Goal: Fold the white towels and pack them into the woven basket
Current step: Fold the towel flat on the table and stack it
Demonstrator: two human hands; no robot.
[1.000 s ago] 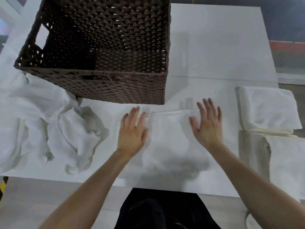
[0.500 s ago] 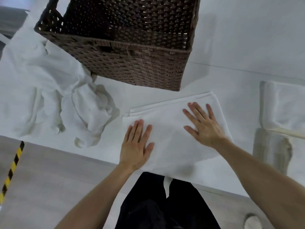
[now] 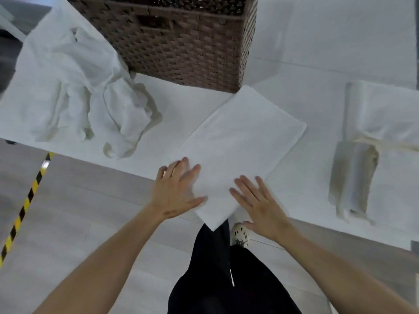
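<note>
Folded towel (image 3: 240,141): white, smooth flat rectangle, lying askew on table (image 3: 306,87), near corner overhanging edge. Left hand (image 3: 175,193) flat on its near-left side, fingers spread, gripping nothing. Right hand (image 3: 258,205) likewise open, fingers on near-right edge. Woven basket (image 3: 181,46) beyond both hands. Crumpled towels (image 3: 90,94) left of left hand; folded stack (image 3: 385,109) right of right hand.

Mounted at head height, aimed steeply down and forward, close above the table (image 3: 181,114) edge, basket (image 3: 181,41) at top.
</note>
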